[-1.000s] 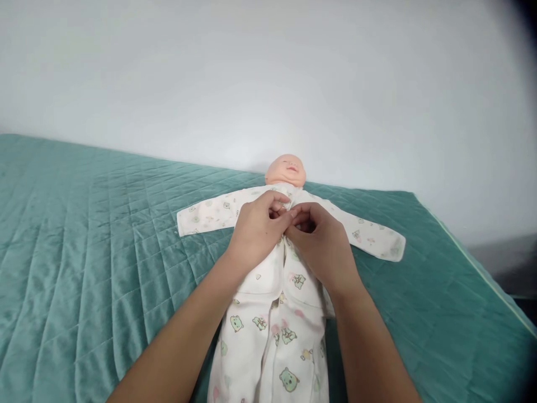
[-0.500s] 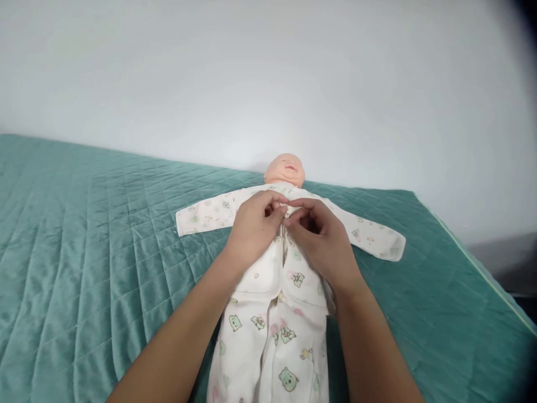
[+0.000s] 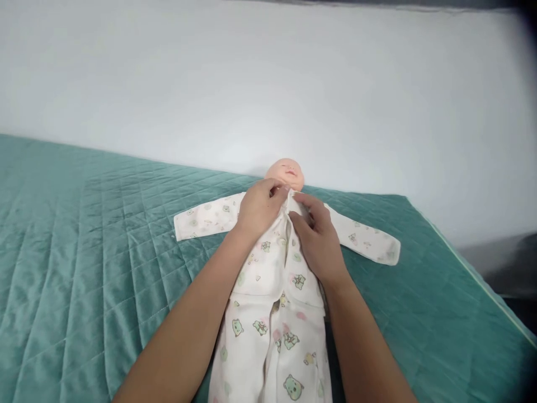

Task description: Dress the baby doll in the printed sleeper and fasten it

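A baby doll point(image 3: 286, 172) lies on its back, its head toward the wall. It wears a white baby jacket point(image 3: 262, 271) printed with small bears, both sleeves stretched out sideways. White trousers point(image 3: 247, 347) with the same print cover its legs. At the upper chest my left hand point(image 3: 264, 207) pinches the jacket's front edge just below the doll's chin. Opposite it, my right hand point(image 3: 316, 232) grips the other front edge with thumb and fingers. Between my fingertips the cloth is lifted a little. Below my hands the front edges part in a narrow gap.
A green quilted cover point(image 3: 126, 268) lies under the doll and spreads to both sides. Behind the head rises a plain white wall point(image 3: 268, 84). The cover's edge point(image 3: 465, 260) slants down on the right, with a dark area beyond it.
Both hands have moved up the jacket front toward the doll's neck. The cloth between the fingers is now pulled upward. The camera view has shifted slightly.
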Available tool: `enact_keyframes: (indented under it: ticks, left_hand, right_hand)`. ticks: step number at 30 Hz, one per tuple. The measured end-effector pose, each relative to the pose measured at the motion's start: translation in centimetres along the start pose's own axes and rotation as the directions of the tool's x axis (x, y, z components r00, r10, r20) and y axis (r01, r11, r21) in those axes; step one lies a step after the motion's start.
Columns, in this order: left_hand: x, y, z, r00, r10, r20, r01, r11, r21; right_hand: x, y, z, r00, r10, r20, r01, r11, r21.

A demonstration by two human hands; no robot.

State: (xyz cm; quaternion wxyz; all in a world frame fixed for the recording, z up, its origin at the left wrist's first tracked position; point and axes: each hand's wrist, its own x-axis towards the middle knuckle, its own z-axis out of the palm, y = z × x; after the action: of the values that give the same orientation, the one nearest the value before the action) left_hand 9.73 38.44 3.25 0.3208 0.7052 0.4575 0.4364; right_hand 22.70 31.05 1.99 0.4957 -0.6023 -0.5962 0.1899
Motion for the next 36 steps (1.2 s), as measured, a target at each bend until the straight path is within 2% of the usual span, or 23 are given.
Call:
enact_keyframes:
  ticks: [5, 12, 16, 24, 28, 36]
  left_hand:
    - [0.3, -0.4, -0.2, 0.999, 0.017, 0.027, -0.015, 0.998, -0.055]
    - [0.3, -0.7, -0.1, 0.996, -0.081, 0.035, 0.084, 0.988, -0.133]
    - [0.4, -0.9, 0.0, 0.993, -0.112, 0.047, 0.118, 0.977, -0.179]
    - [0.6, -1.4, 0.1, 0.987, -0.159, 0.026, 0.160, 0.958, -0.240]
    - [0.7, -1.4, 0.2, 0.991, -0.132, 0.013, 0.132, 0.967, -0.218]
    - [0.3, -1.3, 0.0, 0.998, -0.049, 0.031, 0.055, 0.956, -0.288]
  right_hand:
    - [0.8, 0.5, 0.2, 0.998, -0.021, 0.051, 0.022, 1.000, -0.008]
    - [3.0, 0.7, 0.9, 0.998, -0.053, -0.015, 0.052, 0.997, -0.056]
    - [4.5, 0.9, 1.3, 0.998, -0.032, -0.056, 0.031, 0.999, -0.016]
    - [5.5, 0.8, 1.2, 1.000, 0.018, -0.015, -0.017, 0.999, 0.046]
    - [5.4, 0.6, 1.1, 0.999, 0.038, 0.009, -0.038, 0.999, 0.002]
    - [5.2, 0.2, 0.8, 0.997, 0.029, 0.075, -0.028, 1.000, -0.014]
